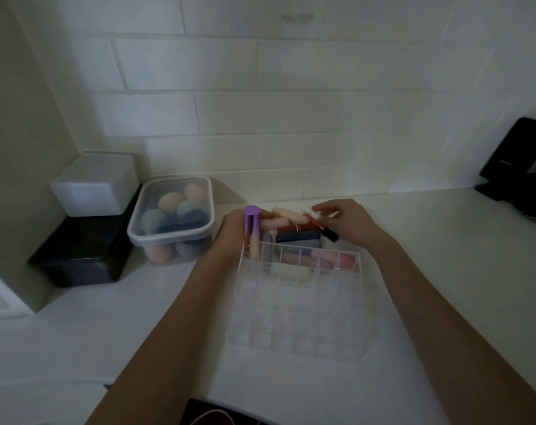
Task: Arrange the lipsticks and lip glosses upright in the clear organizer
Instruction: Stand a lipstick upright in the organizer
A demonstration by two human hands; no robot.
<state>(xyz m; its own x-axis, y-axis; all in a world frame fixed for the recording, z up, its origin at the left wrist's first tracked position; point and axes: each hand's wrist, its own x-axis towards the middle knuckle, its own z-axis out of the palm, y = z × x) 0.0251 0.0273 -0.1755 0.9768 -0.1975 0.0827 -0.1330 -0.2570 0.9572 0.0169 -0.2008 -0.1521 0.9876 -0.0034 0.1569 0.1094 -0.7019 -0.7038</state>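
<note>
While my left grip (234, 233) pinches the light, slick purple-capped gloss tube (250, 233) mid-barrel over the clear acrylic organizer (294, 305), my right grip (341, 222) pinches a thin red gloss wand (320, 224).

The left hand (234, 231) holds a purple-capped lip gloss (250, 231) upright at the far-left corner of the clear organizer (300, 305). The right hand (344, 223) pinches a red lip gloss (317, 223) above the pile of lipsticks (294, 230) lying behind the organizer, toward the table's (429, 271) far edge.
</note>
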